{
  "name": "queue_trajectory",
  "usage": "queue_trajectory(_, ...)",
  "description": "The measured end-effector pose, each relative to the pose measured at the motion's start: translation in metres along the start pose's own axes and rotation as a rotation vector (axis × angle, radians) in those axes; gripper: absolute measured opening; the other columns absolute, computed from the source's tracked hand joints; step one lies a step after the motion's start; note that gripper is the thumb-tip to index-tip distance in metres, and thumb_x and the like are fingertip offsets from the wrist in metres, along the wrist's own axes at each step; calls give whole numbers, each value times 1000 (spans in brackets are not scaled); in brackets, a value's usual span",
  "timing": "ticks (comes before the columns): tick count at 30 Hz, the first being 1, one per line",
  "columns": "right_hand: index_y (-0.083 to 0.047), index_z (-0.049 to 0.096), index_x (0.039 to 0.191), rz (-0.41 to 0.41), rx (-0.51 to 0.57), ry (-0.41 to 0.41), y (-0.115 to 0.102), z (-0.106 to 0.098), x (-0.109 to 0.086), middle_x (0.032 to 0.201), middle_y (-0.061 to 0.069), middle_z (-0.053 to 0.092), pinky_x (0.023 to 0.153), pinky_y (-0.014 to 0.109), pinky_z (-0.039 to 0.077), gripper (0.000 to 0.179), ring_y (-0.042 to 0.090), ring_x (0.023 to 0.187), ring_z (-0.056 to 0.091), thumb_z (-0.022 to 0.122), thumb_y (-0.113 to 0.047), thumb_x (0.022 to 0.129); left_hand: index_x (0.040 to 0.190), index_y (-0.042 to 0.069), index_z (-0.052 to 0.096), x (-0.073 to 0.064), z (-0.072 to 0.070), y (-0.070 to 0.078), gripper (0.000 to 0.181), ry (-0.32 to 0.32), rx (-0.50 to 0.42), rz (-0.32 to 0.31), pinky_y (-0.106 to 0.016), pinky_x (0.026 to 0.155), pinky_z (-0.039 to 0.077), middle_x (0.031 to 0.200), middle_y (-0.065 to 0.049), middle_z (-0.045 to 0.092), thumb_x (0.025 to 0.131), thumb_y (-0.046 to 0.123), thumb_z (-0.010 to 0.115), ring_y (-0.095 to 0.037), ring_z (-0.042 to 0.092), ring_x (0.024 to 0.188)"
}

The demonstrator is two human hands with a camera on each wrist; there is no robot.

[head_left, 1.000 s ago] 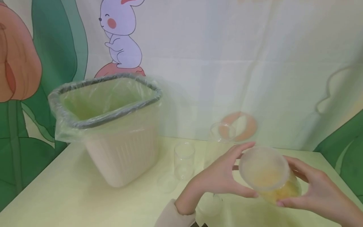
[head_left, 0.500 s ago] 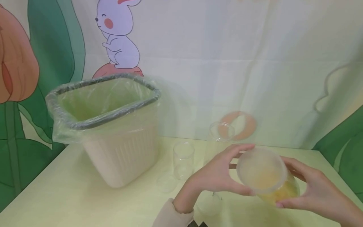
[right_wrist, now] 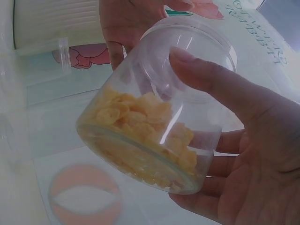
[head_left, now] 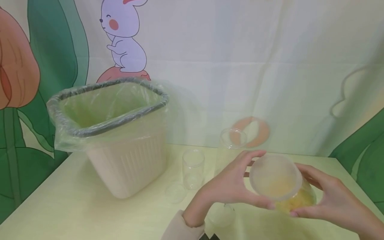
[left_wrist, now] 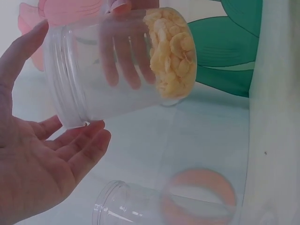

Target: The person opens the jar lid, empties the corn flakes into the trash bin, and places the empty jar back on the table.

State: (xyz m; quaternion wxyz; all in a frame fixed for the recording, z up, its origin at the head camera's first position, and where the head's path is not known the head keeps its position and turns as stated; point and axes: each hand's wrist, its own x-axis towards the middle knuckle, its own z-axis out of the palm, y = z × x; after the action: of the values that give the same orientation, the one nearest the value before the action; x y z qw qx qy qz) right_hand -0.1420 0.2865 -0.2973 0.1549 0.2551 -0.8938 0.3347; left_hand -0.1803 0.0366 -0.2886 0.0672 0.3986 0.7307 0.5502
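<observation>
A clear plastic jar [right_wrist: 140, 117], partly filled with yellow flakes [left_wrist: 172, 54], is held tilted above the table, its lid [head_left: 275, 177] facing the head camera. My right hand [head_left: 327, 200] grips the jar's body, thumb on one side and fingers round the other. At the lid end, my left hand [head_left: 231, 181] spans the rim between thumb and fingers; in the left wrist view its fingertips [left_wrist: 96, 136] lie against the lid's edge. Behind the left hand stands a tall clear container [head_left: 234, 138]. Left of it is a shorter clear one [head_left: 193, 170], upright.
A pale bin [head_left: 129, 163] with a dark rim and a clear liner stands at the left of the pale green table [head_left: 90, 213]. A clear round lid [head_left: 175, 192] lies near the short container. Another clear round piece [head_left: 222, 215] lies below the left wrist. A printed cloth [head_left: 195, 66] hangs behind.
The head view has shifted slightly, so everything sits a little further left. Both hands keep the jar between them, with only small finger movement at the lid.
</observation>
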Motion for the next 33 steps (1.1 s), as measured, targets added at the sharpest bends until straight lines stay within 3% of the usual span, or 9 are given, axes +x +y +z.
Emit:
queue_trajectory(8, -11, 49, 128, -11, 9, -13, -1, 0, 1, 119, -22, 52, 83, 1, 30, 94, -11, 107, 43, 89, -8, 44, 143, 13, 22, -1, -11, 0, 94, -112, 59, 98, -20, 94, 38, 144, 0, 28, 68, 7, 78, -9, 36, 121)
queue_trajectory(17, -13, 49, 129, 4, 8, -32, -4, 0, 0, 118, -21, 52, 83, 1, 30, 93, -11, 107, 43, 89, -8, 45, 141, 8, 27, 0, -13, -1, 87, -126, 44, 145, -19, 95, 38, 142, -2, 33, 69, 2, 75, -7, 36, 122)
queue_trajectory(22, -11, 49, 128, -11, 5, -18, -4, -1, -2, 118, -22, 52, 84, 1, 30, 94, -11, 108, 43, 90, -9, 43, 140, 8, 30, 1, -11, 1, 87, -106, 55, 140, -19, 93, 39, 139, -2, 37, 67, 6, 78, -7, 39, 120)
queue_trajectory(33, -10, 50, 127, -43, 5, 6, -7, -2, -4, 120, -20, 52, 86, 1, 29, 93, -10, 109, 43, 90, -10, 42, 139, 14, 30, -1, -1, 2, 92, -43, -9, 39, -19, 94, 39, 134, 3, 34, 63, 12, 83, -5, 38, 119)
